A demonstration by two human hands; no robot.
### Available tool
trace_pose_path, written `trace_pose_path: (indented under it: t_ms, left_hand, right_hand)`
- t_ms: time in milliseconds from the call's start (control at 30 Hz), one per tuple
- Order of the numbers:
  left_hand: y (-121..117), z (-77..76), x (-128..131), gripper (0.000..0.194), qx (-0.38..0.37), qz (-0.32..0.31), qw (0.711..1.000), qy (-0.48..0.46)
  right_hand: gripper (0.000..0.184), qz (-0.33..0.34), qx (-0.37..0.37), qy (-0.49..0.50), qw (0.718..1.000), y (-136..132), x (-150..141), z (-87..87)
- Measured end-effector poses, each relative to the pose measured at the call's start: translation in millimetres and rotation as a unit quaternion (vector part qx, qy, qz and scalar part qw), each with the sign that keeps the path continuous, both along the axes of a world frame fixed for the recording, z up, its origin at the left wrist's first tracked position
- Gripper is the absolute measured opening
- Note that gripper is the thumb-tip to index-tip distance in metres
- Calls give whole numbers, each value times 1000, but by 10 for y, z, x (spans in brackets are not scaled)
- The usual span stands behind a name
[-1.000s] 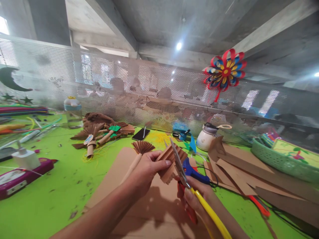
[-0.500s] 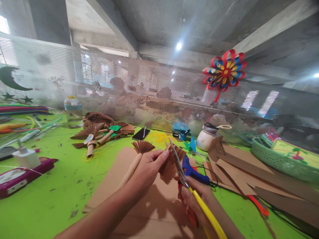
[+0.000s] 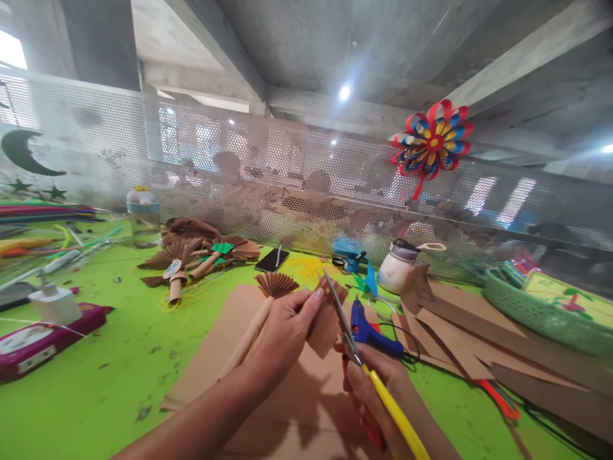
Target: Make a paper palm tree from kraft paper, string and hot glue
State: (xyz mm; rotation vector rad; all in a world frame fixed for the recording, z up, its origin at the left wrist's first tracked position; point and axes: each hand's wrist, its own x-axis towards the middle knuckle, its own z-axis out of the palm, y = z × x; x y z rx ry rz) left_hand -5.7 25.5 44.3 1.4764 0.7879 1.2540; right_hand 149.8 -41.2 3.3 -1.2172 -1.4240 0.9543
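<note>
Head view, starting at the left: a purple power strip [image 3: 93, 317] with a white plug [image 3: 55, 301] in it sits by the frame's edge. Between it and the cardboard sheet [image 3: 204, 351], a wide stretch of green tabletop [image 3: 129, 358] shows only small dark marks. Brown paper figures [image 3: 177, 275] lie farther back, near a clear bottle [image 3: 143, 223] standing close to the perforated screen [image 3: 287, 153] that bounds the far side. The sheet's left edge slants away from the viewer, and a dark phone [image 3: 272, 260] lies beyond its far edge. A pale paper tube [image 3: 246, 335] with a pleated brown fan [image 3: 276, 285] at its far end is just left of the left hand [image 3: 287, 319]. That hand's thumb and fingers are pinched on a small brown piece of folded paper [image 3: 323, 332], held above the sheet near the middle of the view. Faint pleat lines cross it toward the top; its lower part looks flatter. The right hand [image 3: 385, 377] is wrapped round the handles, one yellow and one red, of the scissors [image 3: 353, 350], whose near blade crosses the paper's right part. On the right, room is tighter: a blue glue gun [image 3: 383, 342] lies just past the scissors, then overlapping brown strips [image 3: 450, 319] reach toward a green basket [image 3: 550, 314].
</note>
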Motion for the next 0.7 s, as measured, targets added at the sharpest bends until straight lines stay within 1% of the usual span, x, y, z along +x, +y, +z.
trace_pose_path:
  t_ms: [200,400,700]
  left_hand:
    - [-18,13,-5,34,-14,17,1000,-3]
    - [24,-29,-23,35,-17,4,1000,-3]
    - [18,-24,-34,36,-28,-9,1000,-4]
  right_hand:
    - [60,-20,18,-6,1000,-10,-32,-14]
    - [57,-27,32,-12,999,-6,-42,-37]
    - [55,-27,29,7,999,-6,-33,-64]
